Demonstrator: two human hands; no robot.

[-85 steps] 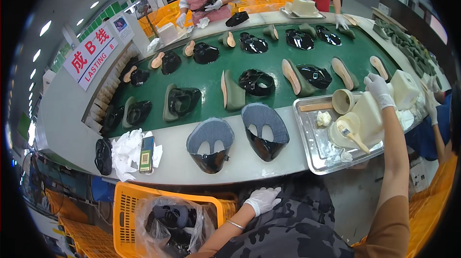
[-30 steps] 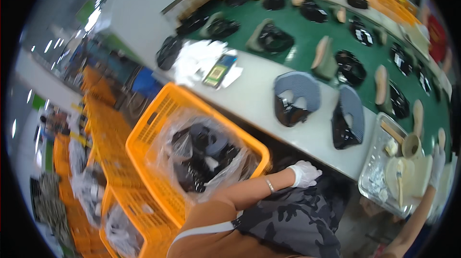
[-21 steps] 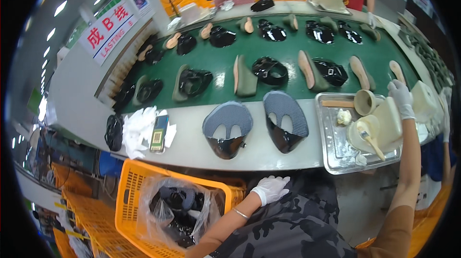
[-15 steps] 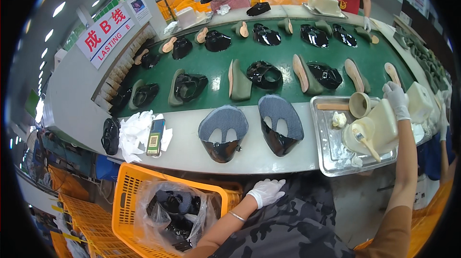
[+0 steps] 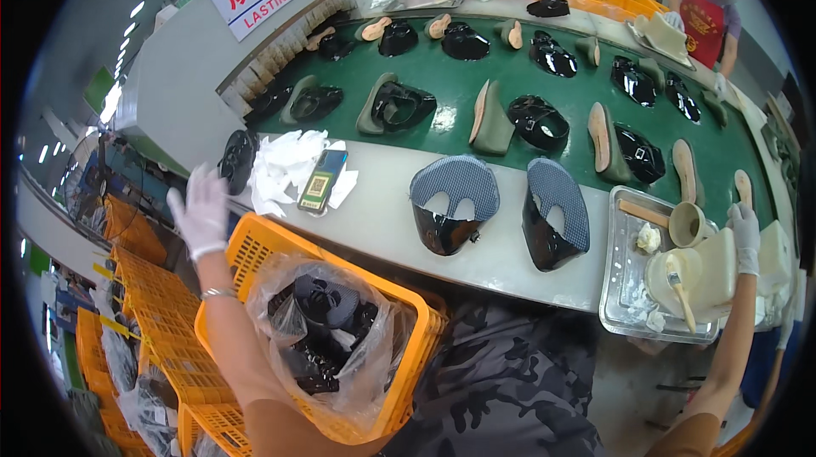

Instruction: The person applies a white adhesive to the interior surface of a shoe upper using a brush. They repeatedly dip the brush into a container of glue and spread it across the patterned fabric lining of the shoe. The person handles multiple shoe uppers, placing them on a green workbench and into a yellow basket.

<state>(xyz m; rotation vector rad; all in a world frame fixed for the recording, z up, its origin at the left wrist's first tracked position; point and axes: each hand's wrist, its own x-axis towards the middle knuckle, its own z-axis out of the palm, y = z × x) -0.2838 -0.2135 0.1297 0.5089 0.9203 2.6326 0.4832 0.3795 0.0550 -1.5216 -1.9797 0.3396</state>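
Gloved left hand (image 5: 201,210) raised (fingers spread) above orange crate (image 5: 255,246), right hand (image 5: 745,236) on cream shoe last (image 5: 716,268)

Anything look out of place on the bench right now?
Mostly tidy. A phone lies on crumpled white paper at the counter edge, beside the shoe uppers. Paper scraps litter the metal tray.

- Right hand (image 5: 745,236) half hidden behind a cream block (image 5: 716,268), grip unclear.
- Shoe parts (image 5: 319,334) in the orange basket (image 5: 408,355) veiled by plastic, perhaps uppers.
- Lower stacked baskets (image 5: 144,346) cut off at the rim.
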